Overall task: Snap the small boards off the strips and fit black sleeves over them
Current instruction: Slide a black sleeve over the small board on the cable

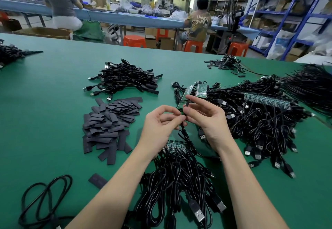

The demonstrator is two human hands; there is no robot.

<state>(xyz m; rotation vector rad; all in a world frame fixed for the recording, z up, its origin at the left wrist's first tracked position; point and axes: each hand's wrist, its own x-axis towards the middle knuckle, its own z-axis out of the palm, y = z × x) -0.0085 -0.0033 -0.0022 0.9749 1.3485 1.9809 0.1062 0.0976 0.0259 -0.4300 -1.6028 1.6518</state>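
My left hand [161, 126] and my right hand [206, 119] meet above the green table [45, 111]. Between their fingertips stands a black sleeve [186, 106], pinched by my right thumb and fingers; my left fingers pinch the small board and cable just below it. The cable hangs down to a strip of green boards [175, 146] with black USB cables under my wrists. A pile of loose black sleeves [109, 124] lies to the left. More board strips [199, 89] [267, 100] with cables lie to the right.
A heap of sleeved cables [124, 79] lies at the back centre, another small heap [228, 64] at the back right. One loose cable [46, 198] and a single sleeve [98, 180] lie near the front left. People sit at a far bench.
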